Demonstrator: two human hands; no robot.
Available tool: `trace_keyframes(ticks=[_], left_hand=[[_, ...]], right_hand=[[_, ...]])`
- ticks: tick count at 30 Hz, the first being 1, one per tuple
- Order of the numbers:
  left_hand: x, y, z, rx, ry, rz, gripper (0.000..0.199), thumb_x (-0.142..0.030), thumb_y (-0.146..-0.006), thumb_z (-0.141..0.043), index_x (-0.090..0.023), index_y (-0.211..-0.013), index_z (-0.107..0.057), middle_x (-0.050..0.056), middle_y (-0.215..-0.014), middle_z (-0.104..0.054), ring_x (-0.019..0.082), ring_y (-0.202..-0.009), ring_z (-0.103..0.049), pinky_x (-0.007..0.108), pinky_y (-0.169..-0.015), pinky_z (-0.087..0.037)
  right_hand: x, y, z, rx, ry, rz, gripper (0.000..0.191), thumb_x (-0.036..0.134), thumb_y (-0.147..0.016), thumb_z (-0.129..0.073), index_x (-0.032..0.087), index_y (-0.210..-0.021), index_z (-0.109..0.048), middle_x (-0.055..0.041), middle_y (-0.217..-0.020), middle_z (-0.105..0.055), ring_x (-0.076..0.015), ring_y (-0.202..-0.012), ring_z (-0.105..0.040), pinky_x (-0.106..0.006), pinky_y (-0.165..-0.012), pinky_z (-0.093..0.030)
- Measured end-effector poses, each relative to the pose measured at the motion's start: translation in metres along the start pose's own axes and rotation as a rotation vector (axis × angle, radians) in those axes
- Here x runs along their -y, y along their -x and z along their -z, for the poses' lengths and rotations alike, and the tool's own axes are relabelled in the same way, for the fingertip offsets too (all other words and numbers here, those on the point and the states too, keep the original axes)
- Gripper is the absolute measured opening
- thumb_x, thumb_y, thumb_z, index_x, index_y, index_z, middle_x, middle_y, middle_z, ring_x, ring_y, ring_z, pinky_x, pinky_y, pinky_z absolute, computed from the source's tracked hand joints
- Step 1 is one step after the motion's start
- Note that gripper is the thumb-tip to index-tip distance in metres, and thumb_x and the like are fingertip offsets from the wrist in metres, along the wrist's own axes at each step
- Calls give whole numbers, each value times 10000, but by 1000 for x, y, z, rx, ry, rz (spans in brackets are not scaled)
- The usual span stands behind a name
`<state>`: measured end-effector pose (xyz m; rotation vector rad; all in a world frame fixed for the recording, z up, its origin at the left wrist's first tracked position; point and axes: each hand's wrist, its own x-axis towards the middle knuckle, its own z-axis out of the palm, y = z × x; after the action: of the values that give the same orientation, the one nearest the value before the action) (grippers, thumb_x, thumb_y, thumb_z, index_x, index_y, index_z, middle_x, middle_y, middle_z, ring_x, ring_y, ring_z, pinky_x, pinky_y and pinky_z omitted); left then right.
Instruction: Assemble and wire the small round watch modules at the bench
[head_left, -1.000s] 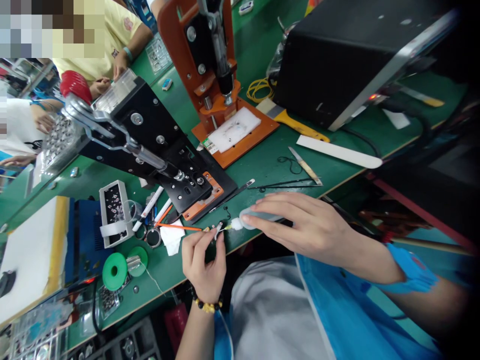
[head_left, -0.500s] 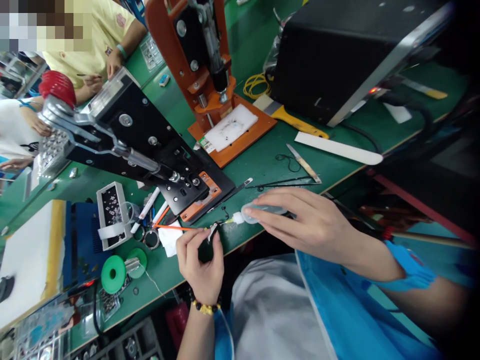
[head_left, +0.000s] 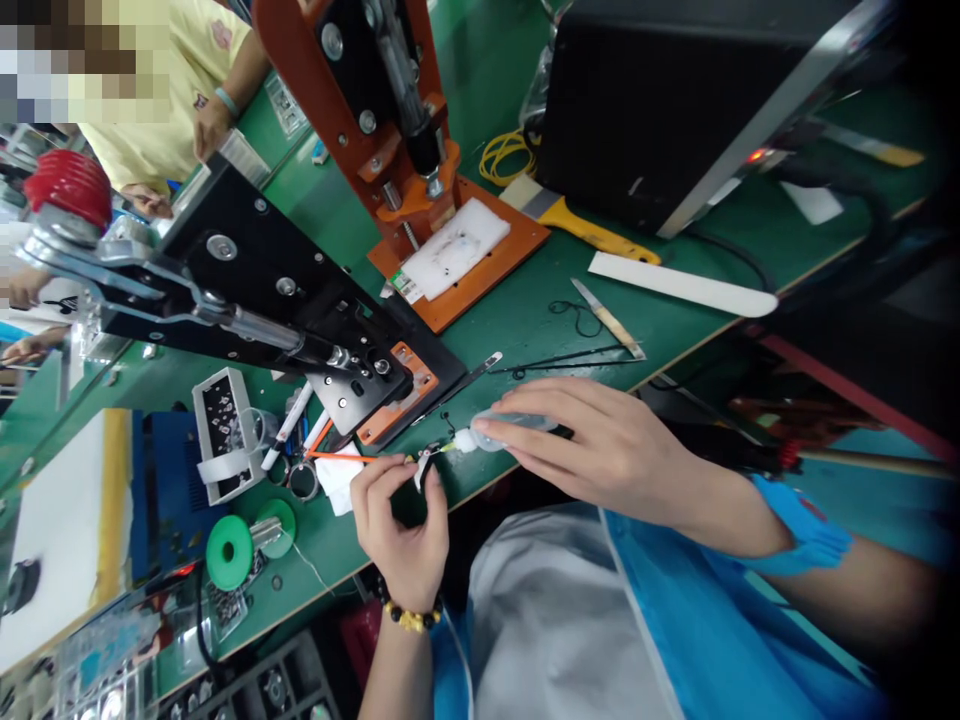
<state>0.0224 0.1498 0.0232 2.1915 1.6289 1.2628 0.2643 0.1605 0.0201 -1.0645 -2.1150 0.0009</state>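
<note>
Standing beyond the left hand (head_left: 397,535), a black press (head_left: 262,300)

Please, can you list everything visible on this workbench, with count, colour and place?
orange hand press: 1, orange, mid-bench.
black hand press: 1, black, beside it.
equipment case: 1, black, far right.
scraper: 1, yellow handle, beside the case.
plastic strip: 1, white, near the scraper.
knife: 1, wooden handle, below the strip.
tweezers: 1, black, by the knife.
spool: 1, green, near the left hand.
squeeze bottle: 1, translucent, in the right hand.
small part: 1, dark, in the left hand.
co-worker: 1, yellow shirt, across the bench.
left hand: 1, bead bracelet, pinching the small part.
right hand: 1, blue sleeve, gripping the squeeze bottle.
</note>
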Motion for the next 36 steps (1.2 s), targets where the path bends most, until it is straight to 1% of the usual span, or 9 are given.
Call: trace_keyframes(ticks=[5,11,15,21,29,36], left_hand=[[0,0,0,-1,-5,6,206,-117,-872,-766,-192,-1031,-658,65,-1052,-652,219,-1003,-670,397,-880,-586],[-1,0,0,0,-14,-5,191,-127,-877,-763,-192,-1023,-659,68,-1058,-651,220,-1009,-670,400,-883,-586],[0,0,0,0,-6,-2,200,-121,-873,-767,-189,-1027,-659,69,-1061,-650,221,-1012,-668,406,-887,-587],[0,0,0,-4,5,0,202,-111,-869,-769,-187,-1024,-662,67,-1065,-645,215,-1015,-661,397,-887,-583],[-1,0,0,-8,-8,4,187,-135,-878,-767,-186,-1023,-660,75,-1070,-645,223,-1014,-667,416,-883,-598],[0,0,-1,-9,4,7,201,-122,-871,-769,-185,-1028,-661,76,-1072,-642,223,-1012,-666,411,-871,-599]], right_hand=[[-1,1,-3,1,-6,5,351,85,-968,-645,143,-1313,-673,-118,-1167,-716,-252,-1083,-673,-419,-948,-616],[-1,-1,-2,-4,-4,-18,316,93,-981,-627,158,-1285,-684,-109,-1148,-729,-236,-1046,-683,-411,-925,-625],[-2,-1,-2,-12,0,-8,323,84,-971,-642,142,-1286,-688,-121,-1150,-727,-246,-1043,-686,-415,-911,-628],[-2,2,-4,-14,-14,-6,352,79,-967,-645,151,-1310,-669,-113,-1173,-722,-245,-1077,-676,-416,-947,-613],[-3,1,-2,0,11,-24,316,85,-970,-639,153,-1274,-693,-114,-1149,-728,-245,-1031,-683,-416,-902,-620],[-2,0,-2,12,6,-34,311,89,-978,-629,151,-1276,-690,-115,-1151,-725,-248,-1034,-680,-416,-900,-616]])
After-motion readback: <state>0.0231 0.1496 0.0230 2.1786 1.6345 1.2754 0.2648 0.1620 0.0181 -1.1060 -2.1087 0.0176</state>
